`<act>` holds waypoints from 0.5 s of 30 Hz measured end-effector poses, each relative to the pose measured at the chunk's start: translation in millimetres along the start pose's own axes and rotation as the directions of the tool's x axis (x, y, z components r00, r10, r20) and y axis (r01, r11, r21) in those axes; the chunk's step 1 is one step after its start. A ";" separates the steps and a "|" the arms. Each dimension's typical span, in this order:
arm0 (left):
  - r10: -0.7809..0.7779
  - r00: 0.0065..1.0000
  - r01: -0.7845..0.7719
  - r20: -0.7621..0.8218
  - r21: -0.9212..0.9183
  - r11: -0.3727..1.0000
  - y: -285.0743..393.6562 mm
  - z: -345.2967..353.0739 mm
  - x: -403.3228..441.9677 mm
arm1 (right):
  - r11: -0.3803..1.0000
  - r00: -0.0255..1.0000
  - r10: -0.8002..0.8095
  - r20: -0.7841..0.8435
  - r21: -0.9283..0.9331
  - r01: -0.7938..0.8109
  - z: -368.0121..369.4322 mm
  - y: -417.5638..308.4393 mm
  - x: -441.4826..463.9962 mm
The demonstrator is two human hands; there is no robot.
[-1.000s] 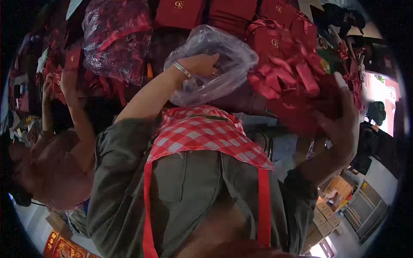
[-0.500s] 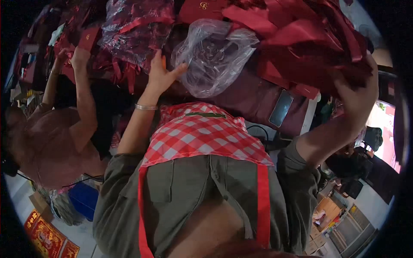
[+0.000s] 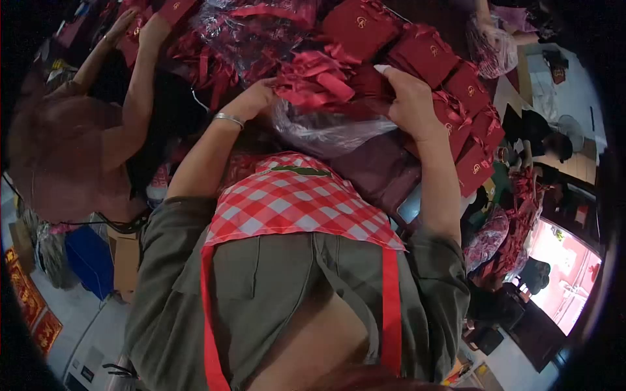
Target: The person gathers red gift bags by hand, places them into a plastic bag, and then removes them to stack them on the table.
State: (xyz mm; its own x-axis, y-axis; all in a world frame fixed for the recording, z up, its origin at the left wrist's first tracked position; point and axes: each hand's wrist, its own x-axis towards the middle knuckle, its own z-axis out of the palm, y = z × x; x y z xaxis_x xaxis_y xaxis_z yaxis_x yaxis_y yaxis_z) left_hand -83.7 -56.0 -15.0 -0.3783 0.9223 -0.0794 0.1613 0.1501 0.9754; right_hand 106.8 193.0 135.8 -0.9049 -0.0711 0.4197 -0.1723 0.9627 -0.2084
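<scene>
A bunch of dark red gift bags with red ribbons lies between my two hands, over the mouth of a clear plastic bag. My right hand is closed on the right side of the bunch, and something white covers a fingertip. At the other side my left hand, with a bangle at the wrist, is closed at the plastic bag's edge beside the ribbons. Its fingertips are partly hidden. Under the plastic, the dark red table cover shows.
Several red gift bags with gold lettering are spread at the right. A filled plastic bag lies beyond my left hand. A phone is beside my right forearm. A co-worker handles red bags at the left; another person's hand is at the far right.
My right hand has brought the bunch of red gift bags from the right over to the plastic bag. My left hand, open before, has closed at the bag's edge. The view has shifted right.
</scene>
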 end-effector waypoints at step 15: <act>-0.234 0.927 0.234 -0.294 -0.036 0.971 32.2 12.7 41.1 | 0.982 0.912 -0.187 0.365 0.107 0.159 -3.6 -61.2 -30.2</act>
State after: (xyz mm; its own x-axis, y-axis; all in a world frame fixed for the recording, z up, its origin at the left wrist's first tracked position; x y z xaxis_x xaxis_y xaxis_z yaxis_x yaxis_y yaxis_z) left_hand -82.5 -8.6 10.6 -0.6564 0.7146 -0.2418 0.0352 0.3492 0.9364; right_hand 146.1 137.1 139.0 -0.9351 -0.3402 0.0996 -0.3543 0.9058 -0.2322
